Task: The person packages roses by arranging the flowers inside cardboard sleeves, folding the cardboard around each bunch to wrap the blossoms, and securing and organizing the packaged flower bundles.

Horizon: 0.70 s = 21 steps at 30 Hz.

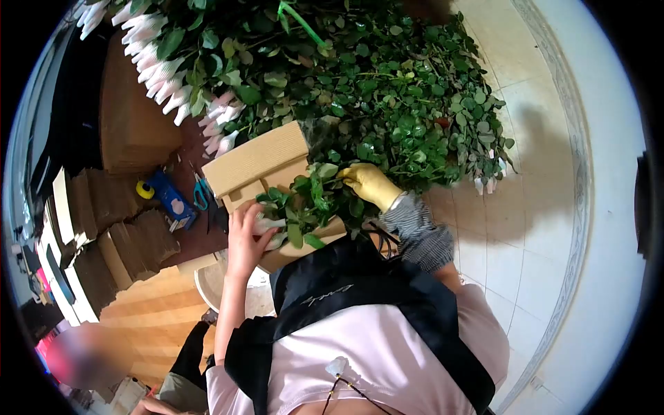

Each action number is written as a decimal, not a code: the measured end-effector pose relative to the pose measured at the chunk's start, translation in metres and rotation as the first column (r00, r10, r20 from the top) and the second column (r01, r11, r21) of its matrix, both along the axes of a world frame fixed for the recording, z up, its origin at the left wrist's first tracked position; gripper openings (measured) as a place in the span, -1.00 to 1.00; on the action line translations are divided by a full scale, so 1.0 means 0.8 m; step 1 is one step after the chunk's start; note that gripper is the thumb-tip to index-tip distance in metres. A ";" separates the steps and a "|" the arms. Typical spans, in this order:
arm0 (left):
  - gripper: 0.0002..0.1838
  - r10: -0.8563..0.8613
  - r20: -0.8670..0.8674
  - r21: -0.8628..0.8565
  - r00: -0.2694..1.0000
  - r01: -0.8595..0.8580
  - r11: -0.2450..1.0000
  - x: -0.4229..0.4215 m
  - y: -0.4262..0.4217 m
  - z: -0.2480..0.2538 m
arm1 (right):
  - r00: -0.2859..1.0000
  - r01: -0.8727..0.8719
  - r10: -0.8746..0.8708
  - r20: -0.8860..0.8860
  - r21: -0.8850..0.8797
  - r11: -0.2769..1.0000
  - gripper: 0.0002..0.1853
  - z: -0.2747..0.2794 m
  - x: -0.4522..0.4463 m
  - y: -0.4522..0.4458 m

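My left hand (pixel 245 241) is bare and curls its fingers around rose buds in white net sleeves (pixel 268 223), which lie over a cardboard piece. My right hand (pixel 371 185) wears a yellow rubber glove and a striped cuff. Its fingertips close on the leafy rose stems (pixel 321 190) of the same bunch; leaves hide exactly how many stems they hold. Beneath the bunch is a folded corrugated cardboard wrap (pixel 256 159). Just beyond lies a large heap of leafy rose stems (pixel 401 97), with white-sleeved buds (pixel 162 72) at its left end.
Blue-handled scissors (pixel 200 194), a blue box (pixel 171 197) and a yellow tape measure (pixel 144 189) lie on the left of the table. Stacks of cardboard (pixel 138 242) stand beside them. Another person (pixel 183 380) is at lower left. Tiled floor (pixel 526 263) and a wall are to the right.
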<state>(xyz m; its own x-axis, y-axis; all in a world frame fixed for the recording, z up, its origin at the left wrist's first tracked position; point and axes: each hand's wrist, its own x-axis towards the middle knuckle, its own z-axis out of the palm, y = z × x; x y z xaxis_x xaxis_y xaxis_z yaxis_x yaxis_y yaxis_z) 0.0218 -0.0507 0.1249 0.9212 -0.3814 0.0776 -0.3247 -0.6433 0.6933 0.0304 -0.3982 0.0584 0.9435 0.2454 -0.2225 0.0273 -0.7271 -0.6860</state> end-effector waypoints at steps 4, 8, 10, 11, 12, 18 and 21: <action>-0.22 0.090 -0.144 -0.094 0.985 -0.104 0.990 -0.008 0.006 -0.014 | 0.921 -0.160 0.258 -0.292 0.322 0.933 -0.44 0.055 0.042 -0.055; -0.19 0.047 -0.104 -0.039 0.993 -0.051 0.998 -0.013 0.009 -0.022 | 0.971 0.202 -0.222 0.082 0.207 0.957 -0.56 0.082 0.121 -0.044; -0.20 0.088 -0.127 -0.060 0.988 -0.096 0.994 -0.018 0.010 -0.028 | 0.865 0.342 -0.250 0.436 -0.147 0.928 -0.58 0.060 0.182 -0.048; -0.20 0.100 -0.110 -0.036 0.989 -0.105 0.994 -0.019 0.008 -0.025 | 0.860 0.386 -0.217 0.462 -0.308 0.870 -0.58 0.033 0.207 -0.057; -0.20 0.092 -0.095 0.000 0.991 -0.092 0.996 -0.018 0.009 -0.019 | 0.859 0.421 -0.180 0.479 -0.459 0.782 -0.58 0.006 0.233 -0.066; -0.25 0.052 0.009 0.134 0.999 -0.052 0.990 -0.007 0.008 -0.005 | 0.888 0.375 -0.039 0.459 -0.672 0.639 -0.88 0.017 0.209 -0.059; -0.26 0.054 0.029 0.128 0.998 -0.057 0.990 -0.005 0.007 -0.002 | 0.843 0.360 0.055 0.534 -0.638 0.680 -0.89 0.011 0.200 -0.089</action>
<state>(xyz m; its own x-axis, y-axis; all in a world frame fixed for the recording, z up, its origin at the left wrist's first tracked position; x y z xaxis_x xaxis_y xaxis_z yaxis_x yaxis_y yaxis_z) 0.0175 -0.0451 0.1234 0.9395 -0.3381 0.0551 -0.3026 -0.7439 0.5958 0.1905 -0.4691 0.0676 0.9729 0.0559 0.2243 0.0343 -0.9945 0.0988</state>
